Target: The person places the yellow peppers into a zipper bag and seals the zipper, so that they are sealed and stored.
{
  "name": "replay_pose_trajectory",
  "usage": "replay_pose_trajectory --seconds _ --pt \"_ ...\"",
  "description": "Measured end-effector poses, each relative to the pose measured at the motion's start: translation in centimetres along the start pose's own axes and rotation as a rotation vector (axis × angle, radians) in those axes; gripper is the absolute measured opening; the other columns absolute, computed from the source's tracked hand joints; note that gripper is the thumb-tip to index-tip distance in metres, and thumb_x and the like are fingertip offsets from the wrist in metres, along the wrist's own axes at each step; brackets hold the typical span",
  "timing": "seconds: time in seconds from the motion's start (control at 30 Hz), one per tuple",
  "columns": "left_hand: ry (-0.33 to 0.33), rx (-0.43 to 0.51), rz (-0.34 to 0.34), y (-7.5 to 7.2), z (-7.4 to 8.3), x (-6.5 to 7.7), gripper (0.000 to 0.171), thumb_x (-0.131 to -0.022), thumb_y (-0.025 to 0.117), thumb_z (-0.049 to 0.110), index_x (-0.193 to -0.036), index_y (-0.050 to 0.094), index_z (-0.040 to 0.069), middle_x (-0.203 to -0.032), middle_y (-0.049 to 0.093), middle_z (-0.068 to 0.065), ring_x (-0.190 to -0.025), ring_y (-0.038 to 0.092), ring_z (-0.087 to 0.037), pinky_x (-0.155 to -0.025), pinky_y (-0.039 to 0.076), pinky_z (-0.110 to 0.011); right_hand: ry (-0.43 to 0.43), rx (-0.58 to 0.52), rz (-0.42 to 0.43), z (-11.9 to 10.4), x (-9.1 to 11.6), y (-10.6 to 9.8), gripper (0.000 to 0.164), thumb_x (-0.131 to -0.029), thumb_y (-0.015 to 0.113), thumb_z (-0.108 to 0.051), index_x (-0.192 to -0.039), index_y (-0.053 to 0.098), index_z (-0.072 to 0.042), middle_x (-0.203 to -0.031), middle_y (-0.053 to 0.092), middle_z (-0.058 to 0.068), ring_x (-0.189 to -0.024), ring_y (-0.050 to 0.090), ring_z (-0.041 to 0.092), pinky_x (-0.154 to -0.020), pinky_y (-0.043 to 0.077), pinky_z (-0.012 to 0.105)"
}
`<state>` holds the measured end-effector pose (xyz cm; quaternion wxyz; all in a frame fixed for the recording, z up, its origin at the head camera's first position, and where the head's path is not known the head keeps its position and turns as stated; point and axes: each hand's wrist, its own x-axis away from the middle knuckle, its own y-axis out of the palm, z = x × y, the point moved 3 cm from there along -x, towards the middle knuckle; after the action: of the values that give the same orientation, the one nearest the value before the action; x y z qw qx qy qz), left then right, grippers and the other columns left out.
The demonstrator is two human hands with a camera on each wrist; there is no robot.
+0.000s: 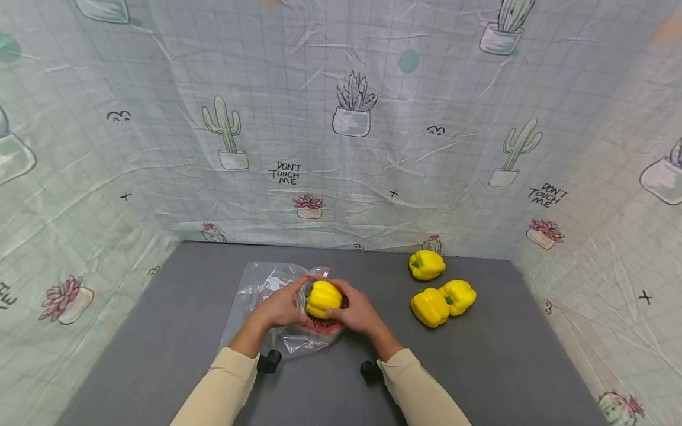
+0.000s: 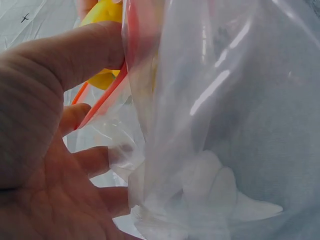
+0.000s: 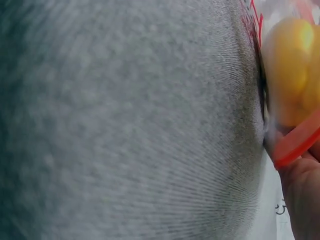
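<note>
A yellow bell pepper sits at the mouth of a clear plastic bag with a red rim. My right hand grips the pepper from the right, thumb across its lower front. On the left, my left hand holds the bag's mouth, its thumb at the red rim and its fingers spread along the film. The right wrist view has the pepper seen through the film, with the red rim crossing in front of the right hand.
Three more yellow peppers lie to the right: one at the back and two side by side, left and right. The grey table meets a cactus-print cloth at its back and sides.
</note>
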<state>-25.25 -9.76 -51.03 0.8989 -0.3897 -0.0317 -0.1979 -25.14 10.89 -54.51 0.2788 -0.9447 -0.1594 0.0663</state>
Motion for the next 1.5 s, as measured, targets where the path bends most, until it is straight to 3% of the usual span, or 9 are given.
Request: replay_pose_trajectory --seconds 0.17,0.4,0.7,0.97,1.23,1.4,1.5 --pt "-0.001 0.003 -0.001 -0.1 -0.3 -0.1 0.113 -0.070 0.092 0.013 -0.164 0.030 0.008 -0.162 0.044 -0.023 -0.139 0.052 -0.043 -0.112 0.046 -0.062 -0.018 -0.012 0.029 0.0 -0.1 0.2 0.053 -0.089 0.082 -0.023 -0.132 0.055 -0.005 -0.135 0.070 0.018 -0.118 0.069 0.029 -0.104 0.055 0.047" --pt "0.014 0.026 -0.011 -0.2 -0.2 0.1 0.110 -0.070 0.090 0.009 -0.164 0.032 0.009 -0.158 0.049 -0.024 -0.129 0.059 -0.039 -0.104 0.052 -0.059 -0.039 -0.010 0.048 -0.1 -0.1 0.3 0.058 -0.090 0.082 -0.022 -0.140 0.059 -0.003 -0.138 0.067 0.017 -0.125 0.068 0.033 -0.107 0.055 0.047" --pt "0.053 0.022 0.003 -0.3 0.4 0.3 0.106 -0.069 0.090 0.006 -0.160 0.036 0.005 -0.159 0.045 -0.025 -0.126 0.058 -0.041 -0.107 0.050 -0.059 -0.025 -0.058 0.062 0.3 0.2 0.3 0.054 -0.092 0.079 -0.020 -0.140 0.060 -0.003 -0.137 0.069 0.019 -0.124 0.068 0.033 -0.107 0.055 0.048" --pt "0.058 -0.076 0.019 -0.5 0.9 0.2 0.104 -0.067 0.089 0.008 -0.159 0.040 0.006 -0.167 0.024 -0.035 -0.146 0.041 -0.056 -0.109 0.046 -0.067 -0.018 -0.079 0.083 0.2 0.1 0.4 0.052 -0.093 0.079 -0.022 -0.138 0.061 -0.003 -0.135 0.070 0.018 -0.122 0.070 0.033 -0.106 0.055 0.048" --pt "0.105 -0.087 0.025 -0.6 2.1 0.2 0.095 -0.068 0.086 0.003 -0.153 0.045 0.007 -0.163 0.040 -0.023 -0.143 0.046 -0.048 -0.109 0.047 -0.064 0.005 -0.112 0.094 0.5 0.2 0.2 0.050 -0.092 0.080 -0.019 -0.137 0.062 -0.003 -0.136 0.069 0.019 -0.125 0.069 0.034 -0.107 0.054 0.049" --pt "0.108 -0.136 0.056 -0.6 2.6 0.4 0.095 -0.068 0.086 0.003 -0.153 0.043 0.005 -0.163 0.042 -0.022 -0.146 0.038 -0.059 -0.115 0.039 -0.070 0.012 -0.086 0.127 0.4 0.1 0.5 0.048 -0.091 0.082 -0.025 -0.130 0.065 -0.004 -0.130 0.073 0.017 -0.121 0.072 0.032 -0.103 0.058 0.045" --pt "0.102 -0.153 0.079 -0.6 2.7 0.6 0.093 -0.067 0.087 0.003 -0.151 0.046 0.008 -0.158 0.048 -0.020 -0.144 0.038 -0.063 -0.110 0.043 -0.071 0.023 -0.062 0.159 0.3 0.1 0.7 0.046 -0.090 0.082 -0.029 -0.127 0.067 -0.007 -0.126 0.076 0.014 -0.118 0.073 0.030 -0.100 0.059 0.044"
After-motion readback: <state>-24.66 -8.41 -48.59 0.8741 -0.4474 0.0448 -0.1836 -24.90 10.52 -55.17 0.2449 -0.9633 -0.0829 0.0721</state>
